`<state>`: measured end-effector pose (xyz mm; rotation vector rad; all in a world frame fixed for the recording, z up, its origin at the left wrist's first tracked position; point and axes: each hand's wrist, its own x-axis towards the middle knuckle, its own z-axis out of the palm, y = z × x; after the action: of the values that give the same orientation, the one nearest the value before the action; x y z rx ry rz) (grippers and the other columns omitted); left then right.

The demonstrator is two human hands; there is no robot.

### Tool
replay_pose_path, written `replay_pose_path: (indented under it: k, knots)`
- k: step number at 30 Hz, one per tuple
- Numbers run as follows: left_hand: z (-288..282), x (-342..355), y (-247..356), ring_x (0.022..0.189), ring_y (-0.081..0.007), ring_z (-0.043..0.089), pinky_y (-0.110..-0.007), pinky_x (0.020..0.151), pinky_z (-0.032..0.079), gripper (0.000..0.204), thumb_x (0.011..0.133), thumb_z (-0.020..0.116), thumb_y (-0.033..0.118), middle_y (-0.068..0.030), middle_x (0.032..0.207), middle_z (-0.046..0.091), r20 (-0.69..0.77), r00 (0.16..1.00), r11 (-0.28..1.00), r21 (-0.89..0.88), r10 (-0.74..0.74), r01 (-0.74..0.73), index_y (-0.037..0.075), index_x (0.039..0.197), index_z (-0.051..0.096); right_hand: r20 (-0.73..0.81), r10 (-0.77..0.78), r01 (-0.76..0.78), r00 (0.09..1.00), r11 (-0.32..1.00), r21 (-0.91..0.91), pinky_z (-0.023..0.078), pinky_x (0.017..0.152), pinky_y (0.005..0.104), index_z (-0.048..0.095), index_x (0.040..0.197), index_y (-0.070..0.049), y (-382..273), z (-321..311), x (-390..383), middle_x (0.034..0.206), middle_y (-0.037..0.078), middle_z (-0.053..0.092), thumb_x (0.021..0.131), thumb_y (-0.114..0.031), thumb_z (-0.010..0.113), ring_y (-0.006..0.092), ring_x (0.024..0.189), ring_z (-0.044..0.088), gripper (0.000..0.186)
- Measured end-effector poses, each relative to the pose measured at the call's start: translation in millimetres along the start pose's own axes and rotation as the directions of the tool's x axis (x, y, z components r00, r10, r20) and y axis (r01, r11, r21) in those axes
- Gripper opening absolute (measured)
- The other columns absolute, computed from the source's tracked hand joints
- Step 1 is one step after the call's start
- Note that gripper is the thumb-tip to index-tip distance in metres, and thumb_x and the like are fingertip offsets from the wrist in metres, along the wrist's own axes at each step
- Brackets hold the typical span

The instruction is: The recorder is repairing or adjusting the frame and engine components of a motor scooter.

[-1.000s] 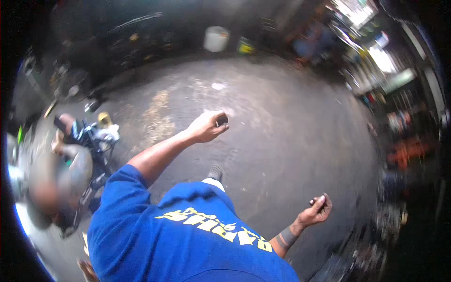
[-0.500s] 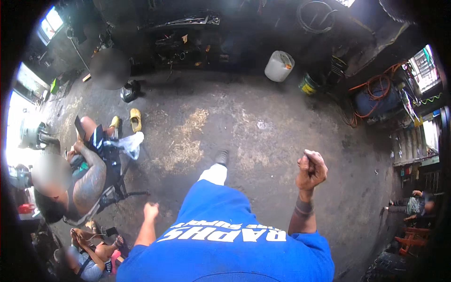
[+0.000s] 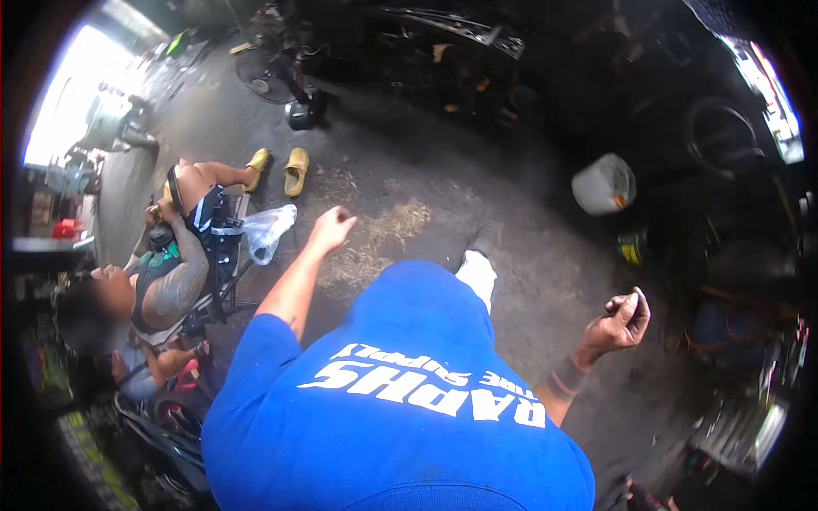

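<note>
My left hand (image 3: pixel 332 228) is held out ahead of my body, its fingers loosely curled; I see nothing in it. Past it, on the left, lies a crumpled clear plastic bag (image 3: pixel 267 230) beside a seated person. My right hand (image 3: pixel 620 324) is raised at the right, stained dark, with its thumb and fingers drawn together. A pale spot shows at those fingertips, too small to name. Neither hand touches any object around it. Below them is my blue shirt (image 3: pixel 409 341), and one foot in a dark shoe (image 3: pixel 486 241) stands forward on the floor.
A person (image 3: pixel 175 272) sits at the left, with another (image 3: pixel 158 370) behind. Yellow clogs (image 3: pixel 296 173) and a fan (image 3: pixel 264 81) stand farther ahead. At the right are a white plastic jug (image 3: pixel 603 185) and a dark bucket with a yellow label (image 3: pixel 631 248).
The view has turned left, so the jug and bucket sit farther right. My left hand has swung forward and up; my right hand has moved outward and slightly lower.
</note>
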<state>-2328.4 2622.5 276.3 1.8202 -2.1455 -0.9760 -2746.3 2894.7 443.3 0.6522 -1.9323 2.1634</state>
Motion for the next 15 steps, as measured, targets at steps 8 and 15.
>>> replay_pose_path:
  k: [8,15]
  knots:
    - [84,145,139,0.096,-0.0322,0.065,-0.043,0.083,0.052,0.03,0.082,0.067,0.03,-0.0169,0.096,0.068,0.002,0.997,0.984,-0.163,-0.078,0.077,0.005,0.099,0.065,0.197,-0.03,0.062,0.98,0.986,-0.155,0.038,0.054,0.0192,0.066,0.102,0.003,135,137,143,0.077,0.002,0.059,0.094,-0.014,0.061,0.0075,0.062,0.048,0.019]
    - [13,220,143,0.088,-0.023,0.065,-0.037,0.078,0.051,0.029,0.084,0.067,0.027,-0.0146,0.093,0.068,-0.234,0.899,0.925,-0.183,-0.37,0.333,0.004,0.102,0.065,0.435,0.157,-0.188,0.887,0.982,0.03,0.043,0.059,0.0194,0.067,0.103,0.0,156,339,252,0.084,0.001,0.063,0.092,-0.008,0.061,0.0059,0.066,0.052,0.015]
